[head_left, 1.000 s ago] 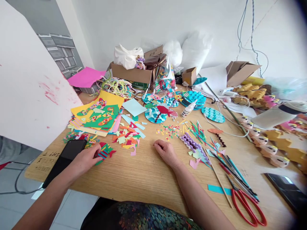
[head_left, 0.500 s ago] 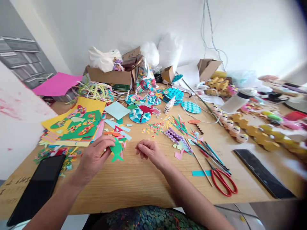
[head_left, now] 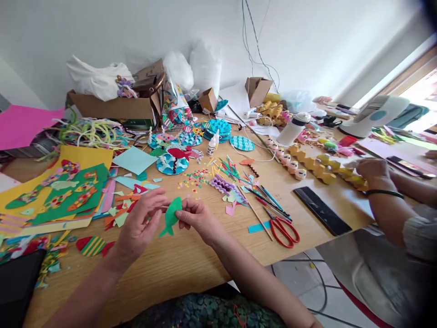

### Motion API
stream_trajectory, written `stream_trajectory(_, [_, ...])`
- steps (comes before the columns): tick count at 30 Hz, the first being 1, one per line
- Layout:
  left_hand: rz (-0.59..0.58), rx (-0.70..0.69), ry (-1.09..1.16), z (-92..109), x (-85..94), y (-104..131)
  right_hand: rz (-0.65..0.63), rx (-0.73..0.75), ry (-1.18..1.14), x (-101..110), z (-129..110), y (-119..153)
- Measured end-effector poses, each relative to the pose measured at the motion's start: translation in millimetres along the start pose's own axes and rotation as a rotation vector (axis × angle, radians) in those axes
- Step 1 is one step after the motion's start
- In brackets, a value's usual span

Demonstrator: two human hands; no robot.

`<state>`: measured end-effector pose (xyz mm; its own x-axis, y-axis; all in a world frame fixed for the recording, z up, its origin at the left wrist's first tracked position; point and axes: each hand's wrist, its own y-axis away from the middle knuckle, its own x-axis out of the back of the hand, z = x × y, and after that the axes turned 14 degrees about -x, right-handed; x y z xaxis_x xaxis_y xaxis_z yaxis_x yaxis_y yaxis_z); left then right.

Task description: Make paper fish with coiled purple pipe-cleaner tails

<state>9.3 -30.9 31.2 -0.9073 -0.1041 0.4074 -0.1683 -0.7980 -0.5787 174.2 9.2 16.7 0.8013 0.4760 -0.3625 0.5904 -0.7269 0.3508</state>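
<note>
A green paper fish [head_left: 172, 216] hangs tail down above the table, pinched at its right edge between the thumb and fingers of my right hand [head_left: 195, 217]. My left hand [head_left: 143, 223] is just left of the fish, fingers apart and holding nothing. Below and left of it lies a red fish with yellow and green stripes [head_left: 91, 246]. Cut paper scraps [head_left: 127, 205] lie behind my left hand. Small confetti dots [head_left: 196, 178] are spread beyond my right hand, near a wavy blue disc [head_left: 171, 164] and a glue bottle [head_left: 211, 146].
Red-handled scissors [head_left: 284, 231], pencils and a wooden stick [head_left: 257, 214] lie to the right. Beyond is a black phone [head_left: 321, 210]. A co-worker's hand [head_left: 373, 169] is at yellow egg-carton strips [head_left: 312, 165]. A black device [head_left: 21, 282] lies front left.
The view has swung right, bringing in a co-worker's arms. The green fish has passed from my left hand to my right, and my left fingers have opened.
</note>
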Motion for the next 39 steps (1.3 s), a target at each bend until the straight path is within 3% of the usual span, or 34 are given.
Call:
stream_trajectory(2, [0.077,0.19,0.142,0.8,-1.2,0.1,0.057,0.083,0.009,-1.6,-0.4,-1.7])
stream_trajectory(4, [0.072,0.327,0.249,-1.8,-3.5,-0.5,0.095,0.162,0.036,-3.3,-1.4,-2.6])
stream_trajectory(6, [0.092,0.375,0.265,-6.1,-6.8,-1.1,0.155,0.275,0.131,-4.5,-3.4,-1.3])
stream_trajectory(10, [0.282,0.442,0.283,-8.4,-11.2,-1.7,0.34,0.698,0.494,-4.0,-9.7,6.9])
stream_trajectory(12, [0.285,0.55,0.485,-3.4,-12.2,-2.7,0.395,0.854,0.65,-3.2,-11.7,10.2])
stream_trajectory(15, [0.229,0.695,0.785,6.8,-15.3,-6.3,0.427,0.957,0.774,-2.9,-10.7,10.9])
stream_trajectory(18, [0.247,0.722,0.826,10.9,-19.1,-10.9,0.424,0.976,0.81,-3.1,-7.0,9.0])
stream_trajectory(22, [0.281,0.628,0.638,4.6,-15.1,-15.8,0.473,0.904,0.742,1.1,-3.3,8.2])
stream_trajectory(30, [0.191,0.502,0.307,1.7,2.8,-22.4,0.48,0.525,0.597,10.9,10.4,4.0])
stream_trajectory(35, [0.143,0.455,0.207,-0.1,6.5,-22.1,0.484,0.534,0.692,9.8,16.0,2.6])
stream_trajectory(39, [0.036,0.467,0.163,-0.2,11.7,-24.7,0.524,0.62,0.791,13.2,14.9,2.9])
